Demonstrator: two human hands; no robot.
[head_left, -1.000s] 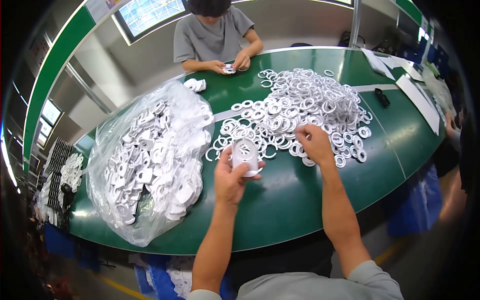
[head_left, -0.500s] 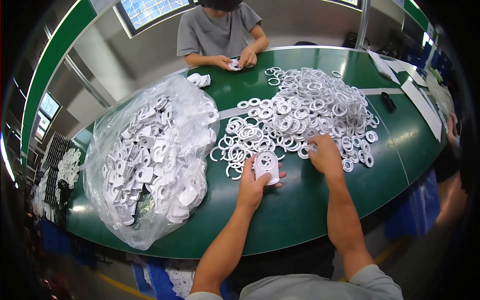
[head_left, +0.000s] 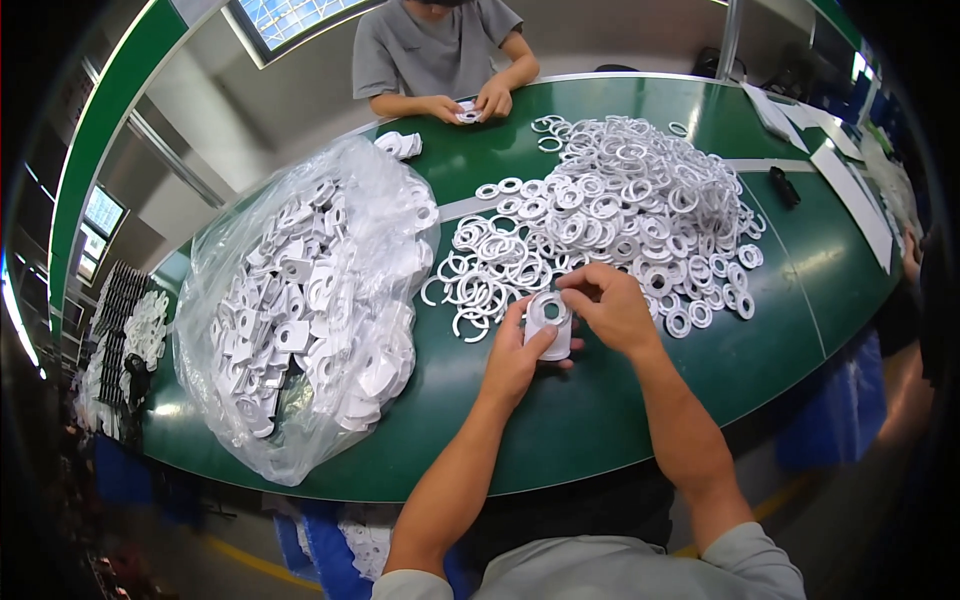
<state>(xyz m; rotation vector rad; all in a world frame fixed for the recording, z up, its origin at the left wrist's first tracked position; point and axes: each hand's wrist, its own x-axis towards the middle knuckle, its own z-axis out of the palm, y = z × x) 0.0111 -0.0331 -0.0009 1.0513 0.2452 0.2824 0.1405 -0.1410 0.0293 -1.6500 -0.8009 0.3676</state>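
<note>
My left hand (head_left: 518, 355) grips a white plastic part (head_left: 547, 342), flat at the near end and round at the far end, with a hole in it. A white ring (head_left: 543, 299) lies against the round end, over the hole. The thumb and fingers of my right hand (head_left: 607, 305) close on the ring's right edge; the fingertips partly hide it. Just beyond both hands spreads a large heap of white rings (head_left: 625, 205), some whole and some with a gap.
At left a clear plastic bag (head_left: 400, 255) holds many similar white parts. The green table (head_left: 480, 450) curves around me. Across it, a person (head_left: 435, 60) in grey handles a white part. A black object (head_left: 784, 188) and white sheets (head_left: 850, 205) lie at right.
My right hand has come back from the ring heap, moving left to the part in my left hand. A ring now sits at the part's round end. The view has shifted slightly.
</note>
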